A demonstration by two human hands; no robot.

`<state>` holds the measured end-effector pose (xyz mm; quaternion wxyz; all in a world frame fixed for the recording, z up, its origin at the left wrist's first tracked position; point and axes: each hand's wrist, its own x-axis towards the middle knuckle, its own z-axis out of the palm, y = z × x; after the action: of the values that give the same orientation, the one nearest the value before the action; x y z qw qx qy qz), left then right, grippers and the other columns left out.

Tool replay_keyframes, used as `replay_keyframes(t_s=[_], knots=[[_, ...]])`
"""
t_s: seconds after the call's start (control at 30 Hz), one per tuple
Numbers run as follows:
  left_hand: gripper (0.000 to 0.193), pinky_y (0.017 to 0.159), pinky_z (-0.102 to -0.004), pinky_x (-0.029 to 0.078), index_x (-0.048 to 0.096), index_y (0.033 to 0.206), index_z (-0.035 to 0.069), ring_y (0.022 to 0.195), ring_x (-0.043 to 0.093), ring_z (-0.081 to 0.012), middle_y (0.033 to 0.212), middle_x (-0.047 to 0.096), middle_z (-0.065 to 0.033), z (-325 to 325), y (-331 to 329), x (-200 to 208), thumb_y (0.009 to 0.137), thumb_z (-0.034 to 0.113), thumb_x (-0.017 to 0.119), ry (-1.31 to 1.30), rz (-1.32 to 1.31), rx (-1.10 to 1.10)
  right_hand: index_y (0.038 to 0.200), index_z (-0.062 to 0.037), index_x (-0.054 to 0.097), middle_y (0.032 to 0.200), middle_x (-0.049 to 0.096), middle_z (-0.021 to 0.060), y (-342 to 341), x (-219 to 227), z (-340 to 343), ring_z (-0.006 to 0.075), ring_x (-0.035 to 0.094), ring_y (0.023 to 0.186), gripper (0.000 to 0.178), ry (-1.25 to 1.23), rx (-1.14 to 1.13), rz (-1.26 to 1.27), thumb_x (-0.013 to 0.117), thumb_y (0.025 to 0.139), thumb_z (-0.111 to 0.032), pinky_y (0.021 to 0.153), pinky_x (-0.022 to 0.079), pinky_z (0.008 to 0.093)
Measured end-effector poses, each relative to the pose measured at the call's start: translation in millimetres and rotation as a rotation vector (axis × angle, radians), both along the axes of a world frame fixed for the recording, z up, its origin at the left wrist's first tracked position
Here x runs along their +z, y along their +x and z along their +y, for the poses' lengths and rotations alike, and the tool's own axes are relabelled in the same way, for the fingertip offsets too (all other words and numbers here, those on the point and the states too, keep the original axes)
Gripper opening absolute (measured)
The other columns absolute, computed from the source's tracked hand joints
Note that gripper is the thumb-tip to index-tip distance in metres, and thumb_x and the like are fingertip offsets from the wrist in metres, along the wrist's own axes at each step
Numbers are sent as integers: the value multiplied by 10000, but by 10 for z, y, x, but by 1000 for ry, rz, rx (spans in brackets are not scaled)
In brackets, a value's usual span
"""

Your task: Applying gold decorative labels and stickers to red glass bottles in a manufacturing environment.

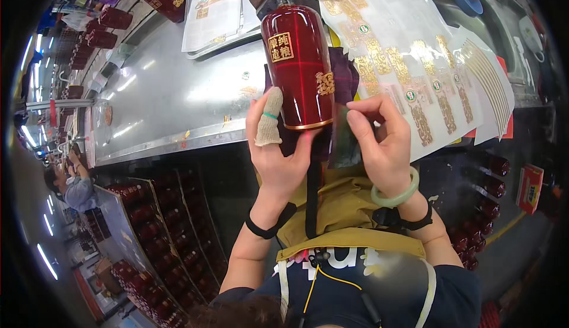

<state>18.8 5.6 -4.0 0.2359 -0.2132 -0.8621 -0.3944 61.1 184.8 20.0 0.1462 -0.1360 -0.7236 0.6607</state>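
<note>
red bottle at the edge of a shiny steel bench, left hand gripping its base, right hand curled just beside, can't tell if pinching, gold sticker sheets alongside, tons more bottles racked lower left

Whether the right hand pinches anything is unclear. The bottle hides part of the dark cloth at the near edge of the bench; stacked bottles below are blurred.

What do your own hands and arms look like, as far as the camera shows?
Forearms are bare below dark sleeves. The left hand has one finger in a beige knitted cover with a green band, plus a black wristband. The right hand has a pale green bangle and black strap.
</note>
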Motion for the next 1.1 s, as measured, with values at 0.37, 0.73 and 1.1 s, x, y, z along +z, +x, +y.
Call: replay_keyframes(t_s=[0.37,0.73,1.1], knots=[[963,1200,-479,382,320,1536,-74,1429,442,-344,1549,389,-221,-187,-431,289,798,152,895,509,-565,-222,1071,-4,706,923,644,54,-93,6,389,119,581,821,117,85,76,24,635,980,-18,718,448,240],[551,1102,-483,494,504,1485,24,1298,604,-299,1432,600,-180,61,-794,659,1076,393,506,849,-1379,-289,979,-9,653,934,693,135,-248,491,646,229,661,828,254,7,106,371,754,938,-239,758,512,350],[1056,988,-354,507,388,1464,-59,1115,628,-228,1258,586,-149,995,104,1079,588,208,914,86,-985,-692,867,-74,704,809,633,125,740,836,1429,355,676,840,151,463,98,404,759,865,-214,699,522,463]])
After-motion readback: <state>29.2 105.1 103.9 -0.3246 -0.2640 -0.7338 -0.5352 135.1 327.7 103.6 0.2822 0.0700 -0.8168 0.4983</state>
